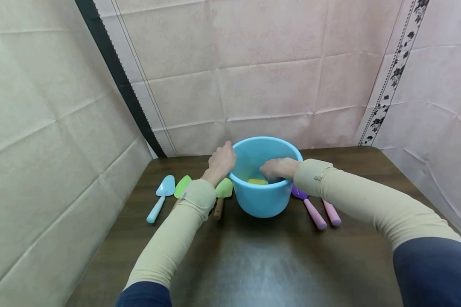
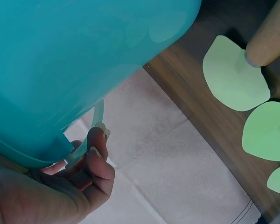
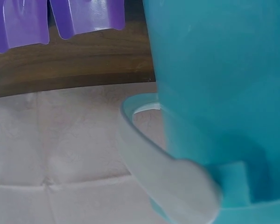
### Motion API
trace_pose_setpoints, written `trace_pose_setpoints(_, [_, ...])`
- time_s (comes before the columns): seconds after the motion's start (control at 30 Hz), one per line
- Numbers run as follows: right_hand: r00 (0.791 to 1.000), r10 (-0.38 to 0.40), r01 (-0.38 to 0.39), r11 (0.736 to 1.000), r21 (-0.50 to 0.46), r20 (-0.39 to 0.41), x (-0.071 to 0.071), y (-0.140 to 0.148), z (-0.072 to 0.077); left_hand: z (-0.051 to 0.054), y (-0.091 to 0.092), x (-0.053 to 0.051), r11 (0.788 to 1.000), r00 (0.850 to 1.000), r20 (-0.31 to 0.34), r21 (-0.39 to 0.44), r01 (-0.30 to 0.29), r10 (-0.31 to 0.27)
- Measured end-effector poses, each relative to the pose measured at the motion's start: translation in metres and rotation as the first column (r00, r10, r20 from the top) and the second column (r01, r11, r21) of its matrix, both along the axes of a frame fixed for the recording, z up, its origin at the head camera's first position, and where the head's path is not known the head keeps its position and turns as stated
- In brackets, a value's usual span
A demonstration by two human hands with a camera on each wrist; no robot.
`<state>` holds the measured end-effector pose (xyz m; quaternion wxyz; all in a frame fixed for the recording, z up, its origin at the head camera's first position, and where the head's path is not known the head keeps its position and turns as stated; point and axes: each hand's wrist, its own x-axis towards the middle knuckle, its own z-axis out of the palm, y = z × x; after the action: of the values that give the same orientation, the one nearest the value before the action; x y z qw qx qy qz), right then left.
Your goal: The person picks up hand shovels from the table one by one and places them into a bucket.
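A light blue bucket (image 1: 261, 202) stands upright on the dark wooden table. My left hand (image 1: 222, 162) grips its left rim; in the left wrist view the fingers (image 2: 100, 163) curl beside the rim and the pale handle. My right hand (image 1: 279, 167) reaches over the right rim into the bucket, its fingertips low inside and partly hidden. Next to those fingertips lies something yellow (image 1: 256, 181), mostly covered by the near wall. Whether the right hand holds anything cannot be made out. In the right wrist view the bucket's pale handle (image 3: 147, 151) hangs outside the wall.
Left of the bucket lie a blue hand trowel (image 1: 161, 198) and green trowels (image 1: 224, 188), one with a brown wooden handle. On the right are two purple trowels (image 3: 88, 16) with pink handles (image 1: 315, 214). Pale cloth (image 1: 269, 85) hangs behind the table (image 1: 261, 264).
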<state>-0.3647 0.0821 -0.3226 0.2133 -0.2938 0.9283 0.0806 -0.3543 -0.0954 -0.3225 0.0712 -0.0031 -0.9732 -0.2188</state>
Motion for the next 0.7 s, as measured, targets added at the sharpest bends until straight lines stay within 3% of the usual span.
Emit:
trace_pose_setpoints(0.47, [0.999,-0.015,0.016,0.999,-0.030,0.050,-0.0001,0.0033,-0.0015,-0.0004,0.0015,-0.0013,1.000,1.000,0.020,-0.009,-0.013,0.013])
trace_pose_setpoints(0.7, [0.999,-0.035,0.035,0.998,-0.057,0.002,-0.0016,0.0019,0.0002,0.0003,0.0012,-0.0005,1.000,1.000,0.019,-0.005,-0.023,0.023])
